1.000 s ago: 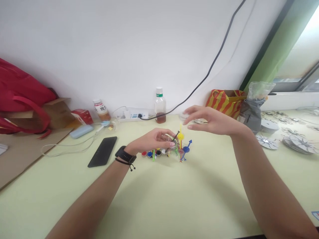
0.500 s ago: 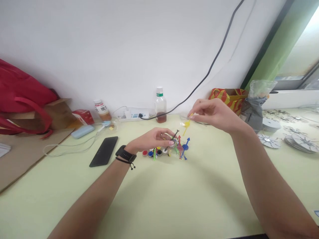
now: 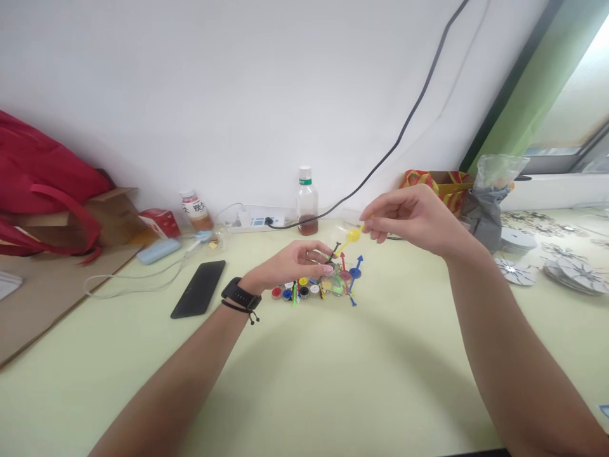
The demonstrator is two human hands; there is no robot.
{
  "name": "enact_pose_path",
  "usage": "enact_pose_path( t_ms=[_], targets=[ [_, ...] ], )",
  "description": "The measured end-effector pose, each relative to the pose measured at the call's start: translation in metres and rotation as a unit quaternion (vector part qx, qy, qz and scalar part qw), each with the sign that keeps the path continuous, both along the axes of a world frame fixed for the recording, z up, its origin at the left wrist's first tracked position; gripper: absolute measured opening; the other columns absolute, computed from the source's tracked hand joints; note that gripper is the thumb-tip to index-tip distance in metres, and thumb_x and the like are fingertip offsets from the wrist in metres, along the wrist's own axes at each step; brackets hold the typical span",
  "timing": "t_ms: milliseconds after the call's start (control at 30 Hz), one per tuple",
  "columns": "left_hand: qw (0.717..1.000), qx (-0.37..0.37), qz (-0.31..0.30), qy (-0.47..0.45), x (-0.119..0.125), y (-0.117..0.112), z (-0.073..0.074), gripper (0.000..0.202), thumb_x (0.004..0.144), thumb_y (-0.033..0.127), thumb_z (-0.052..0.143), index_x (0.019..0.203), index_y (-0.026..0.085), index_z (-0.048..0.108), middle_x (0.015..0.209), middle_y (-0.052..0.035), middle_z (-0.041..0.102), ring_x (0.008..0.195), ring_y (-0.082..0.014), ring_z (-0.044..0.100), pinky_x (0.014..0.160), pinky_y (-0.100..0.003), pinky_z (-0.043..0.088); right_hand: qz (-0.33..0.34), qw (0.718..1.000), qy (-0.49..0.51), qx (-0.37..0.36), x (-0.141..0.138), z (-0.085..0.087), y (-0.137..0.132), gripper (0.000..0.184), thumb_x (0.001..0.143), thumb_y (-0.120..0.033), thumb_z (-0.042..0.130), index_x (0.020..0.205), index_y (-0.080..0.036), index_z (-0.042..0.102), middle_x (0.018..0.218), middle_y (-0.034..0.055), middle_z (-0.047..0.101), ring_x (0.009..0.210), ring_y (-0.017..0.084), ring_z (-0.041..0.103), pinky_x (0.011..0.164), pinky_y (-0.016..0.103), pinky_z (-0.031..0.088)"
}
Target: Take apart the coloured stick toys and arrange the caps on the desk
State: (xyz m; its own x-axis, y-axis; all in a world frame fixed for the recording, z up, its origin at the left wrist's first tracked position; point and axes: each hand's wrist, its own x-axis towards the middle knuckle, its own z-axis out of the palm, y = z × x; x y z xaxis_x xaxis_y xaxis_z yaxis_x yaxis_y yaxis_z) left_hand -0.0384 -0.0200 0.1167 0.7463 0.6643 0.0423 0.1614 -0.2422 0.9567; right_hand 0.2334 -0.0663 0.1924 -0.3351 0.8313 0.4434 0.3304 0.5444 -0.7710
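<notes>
Pinched between the thumb and fingers of my right hand [image 3: 404, 219] is the end of a yellow arrow-shaped spinner [image 3: 353, 235], raised above the table. My left hand [image 3: 297, 263] is closed at the pile, its thumb and fingers around a black arrow spinner [image 3: 335, 249] partly hidden by the fingers. Just right of those fingertips lie a blue arrow spinner [image 3: 355, 273] and a red arrow spinner [image 3: 344, 275]. Below and left of the fingers are several small round pieces, among them a red one [image 3: 276, 292], a black one [image 3: 304, 292] and a thin green piece [image 3: 294, 294].
A black phone [image 3: 198, 289] lies left of my left wrist. Behind the pile stand a bottle of brown liquid [image 3: 307, 203] and a power strip [image 3: 259, 219]. A grey bag [image 3: 483, 219] and stacked patterned discs [image 3: 573, 274] are at the right. A dark cable [image 3: 404, 124] hangs along the wall.
The yellow arrow spinner has tilted and moved up and slightly left, its lower end now near my left fingertips. My left hand has barely moved.
</notes>
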Motion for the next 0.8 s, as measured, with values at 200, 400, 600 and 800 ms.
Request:
enact_pose_path(
  t_ms=[200,400,600,800],
  targets=[
    [1.0,0.011,-0.008,0.008,0.002,0.0,0.001,0.045,0.085,0.044,0.08,0.119,0.018,0.067,0.117,-0.013,0.076,0.108,-0.0251,0.072,0.086,-0.031,0.057,0.055,0.997,-0.02,-0.041,0.005,-0.006,0.004,0.024,0.08,-0.044,0.084,0.095,-0.025,0.08,0.085,0.0054,0.078,0.083,0.026,0.076,0.073,0.042,0.064],
    [1.0,0.01,-0.019,0.002,0.003,-0.002,0.003,0.044,0.087,0.043,0.078,0.121,0.018,0.066,0.118,-0.0127,0.075,0.113,-0.0264,0.071,0.091,-0.034,0.055,-0.007,0.993,-0.081,0.082,-0.004,-0.012,0.013,0.018,0.086,-0.045,0.079,0.092,-0.029,0.082,0.099,0.007,0.074,0.097,0.028,0.068,0.081,0.045,0.057],
    [0.999,0.007,-0.027,-0.021,0.006,-0.005,0.005,0.041,0.089,0.042,0.076,0.121,0.017,0.066,0.121,-0.0136,0.074,0.115,-0.0276,0.07,0.095,-0.036,0.054,0.012,0.978,-0.169,0.119,-0.006,-0.02,0.017,0.018,0.091,-0.048,0.072,0.101,-0.037,0.083,0.141,0.0052,0.057,0.135,0.035,0.046,0.101,0.052,0.048],
    [0.999,-0.007,0.014,-0.048,0.004,-0.002,0.003,0.046,0.087,0.045,0.078,0.121,0.017,0.066,0.116,-0.0133,0.076,0.109,-0.0271,0.072,0.091,-0.037,0.056,0.003,0.995,-0.093,0.042,-0.001,-0.016,0.018,0.04,0.1,-0.061,0.052,0.107,-0.033,0.079,0.136,0.0053,0.062,0.12,0.028,0.061,0.097,0.041,0.053]
  ],
)
